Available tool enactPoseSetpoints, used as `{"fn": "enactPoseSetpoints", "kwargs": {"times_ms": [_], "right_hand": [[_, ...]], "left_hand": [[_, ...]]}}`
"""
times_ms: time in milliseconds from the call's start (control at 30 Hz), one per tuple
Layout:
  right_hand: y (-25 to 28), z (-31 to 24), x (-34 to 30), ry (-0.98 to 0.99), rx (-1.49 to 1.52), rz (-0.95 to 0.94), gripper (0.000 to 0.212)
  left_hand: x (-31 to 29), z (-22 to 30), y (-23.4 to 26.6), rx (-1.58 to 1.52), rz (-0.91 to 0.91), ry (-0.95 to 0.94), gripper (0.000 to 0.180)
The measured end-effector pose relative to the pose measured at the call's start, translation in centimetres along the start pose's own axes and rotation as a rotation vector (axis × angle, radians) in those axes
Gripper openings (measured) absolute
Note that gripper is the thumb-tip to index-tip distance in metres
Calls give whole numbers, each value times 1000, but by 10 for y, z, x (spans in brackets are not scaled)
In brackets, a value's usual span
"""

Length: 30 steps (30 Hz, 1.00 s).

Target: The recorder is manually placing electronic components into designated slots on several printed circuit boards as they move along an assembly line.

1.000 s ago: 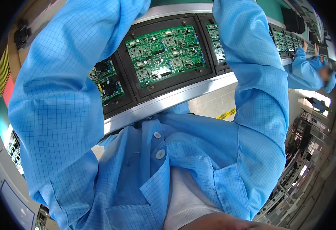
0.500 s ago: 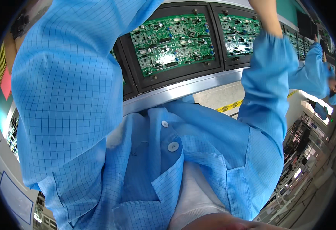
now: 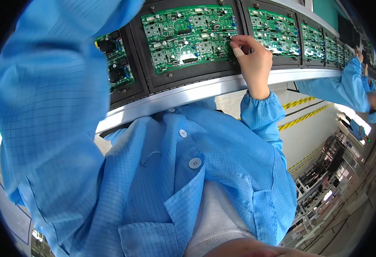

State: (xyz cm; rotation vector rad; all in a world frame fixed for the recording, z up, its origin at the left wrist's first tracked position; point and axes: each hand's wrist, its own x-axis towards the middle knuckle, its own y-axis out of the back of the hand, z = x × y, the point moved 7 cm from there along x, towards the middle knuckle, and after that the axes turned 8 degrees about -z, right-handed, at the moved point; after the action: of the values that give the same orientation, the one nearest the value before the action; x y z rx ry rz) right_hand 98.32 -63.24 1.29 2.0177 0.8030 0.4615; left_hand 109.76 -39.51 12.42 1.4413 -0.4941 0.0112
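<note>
My right hand is over the right edge of a green circuit board, thumb and forefinger pinched together close to its surface. Whatever lies between the fingertips is too small or hidden to make out. A pale wrap circles one fingertip. The board, crowded with small components, lies in a black carrier frame. My left arm reaches up past the top left of the view in a blue checked sleeve; the left hand itself is out of sight.
A metal rail runs along the near side of the carriers. More green boards in black frames extend to the right. Left of the middle carrier sits a board with dark round parts. Another person in blue stands farther along the line.
My right hand has come down from beyond the upper edge to the middle board. My left arm has shifted left, uncovering the board with dark round parts.
</note>
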Motion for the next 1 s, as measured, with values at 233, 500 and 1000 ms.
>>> {"fn": "enactPoseSetpoints", "kwargs": {"times_ms": [233,500,1000], "right_hand": [[-9,-6,2,29,-57,23,19],[-7,-9,6,13,-86,-13,20],[-8,-11,3,-5,-111,-1,21]], "left_hand": [[-134,73,52,-325,-187,61,15],[-245,83,20,-268,-325,113,26],[-258,126,-3,-194,-259,-84,12]]}}
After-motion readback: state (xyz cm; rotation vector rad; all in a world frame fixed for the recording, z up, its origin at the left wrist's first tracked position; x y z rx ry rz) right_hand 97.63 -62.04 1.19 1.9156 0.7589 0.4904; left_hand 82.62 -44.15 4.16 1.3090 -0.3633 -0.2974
